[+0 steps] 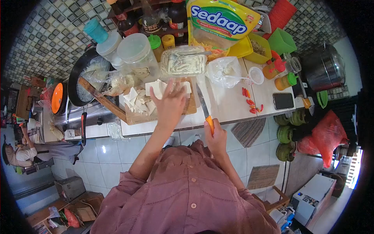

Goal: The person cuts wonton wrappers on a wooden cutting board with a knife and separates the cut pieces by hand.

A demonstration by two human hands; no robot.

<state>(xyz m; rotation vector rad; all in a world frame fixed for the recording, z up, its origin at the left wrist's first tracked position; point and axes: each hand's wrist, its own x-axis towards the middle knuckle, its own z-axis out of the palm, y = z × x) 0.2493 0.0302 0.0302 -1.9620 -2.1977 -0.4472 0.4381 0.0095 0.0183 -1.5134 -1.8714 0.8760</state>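
Note:
My right hand (215, 137) is wrapped round the orange handle of a knife (203, 102), whose blade points away from me beside the cutting board. Over the wooden cutting board (191, 108), my left hand (170, 103) has its fingers spread, with the fingertips right at a white, flat-sided block (184, 89) that looks like tofu. A loose heap of thin white cut pieces (139, 102) covers the left part of the board, next to that hand. Part of the block is hidden behind my fingers.
Behind the board stand a clear tub (183, 64) with white residue, a plastic bag (224, 72) and a large jar (137, 52). Red chillies (251, 103) and a phone (283, 101) lie at right. A black wok (83, 78) sits left; another person (27, 152) is farther left.

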